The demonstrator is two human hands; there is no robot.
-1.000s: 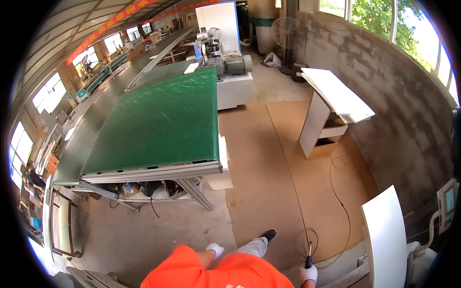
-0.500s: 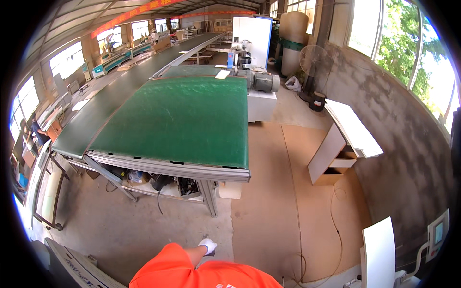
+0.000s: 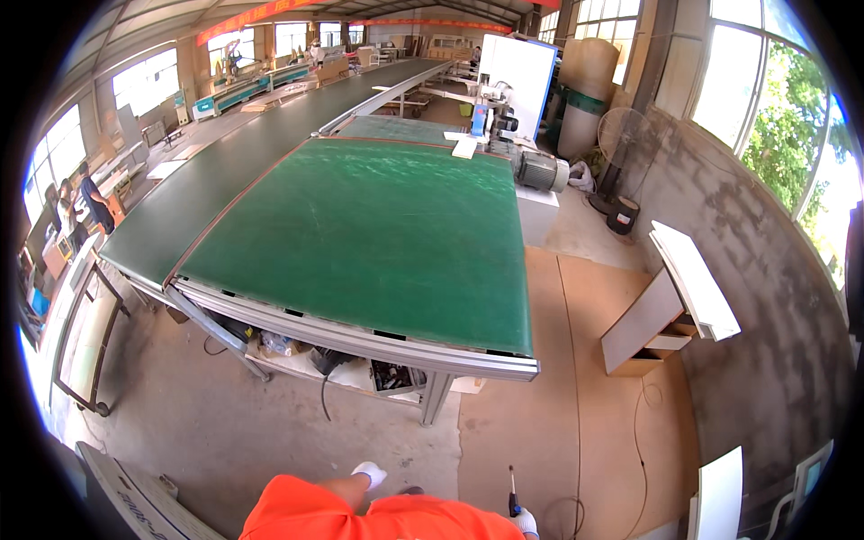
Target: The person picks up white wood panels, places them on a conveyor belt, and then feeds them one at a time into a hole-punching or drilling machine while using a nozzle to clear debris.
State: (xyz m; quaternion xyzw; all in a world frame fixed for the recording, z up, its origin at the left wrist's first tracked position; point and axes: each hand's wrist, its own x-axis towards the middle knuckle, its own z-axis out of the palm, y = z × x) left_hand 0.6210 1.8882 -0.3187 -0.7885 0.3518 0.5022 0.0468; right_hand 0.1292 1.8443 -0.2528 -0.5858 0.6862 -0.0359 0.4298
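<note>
landmark: green belt point(image 3: 360, 243). right hand point(image 3: 526, 520), white-gloved, sits short of the belt's near right corner, closed round the dark handle of a slim tool point(image 3: 514, 500); tool's thin tip points toward the belt. left hand point(image 3: 369, 474), also gloved, sits short of the middle of the belt's near edge; cannot tell how far open it is or whether it holds anything. right of the belt: cabinet point(image 3: 641, 326), topped with white panels point(image 3: 695, 281).
</note>
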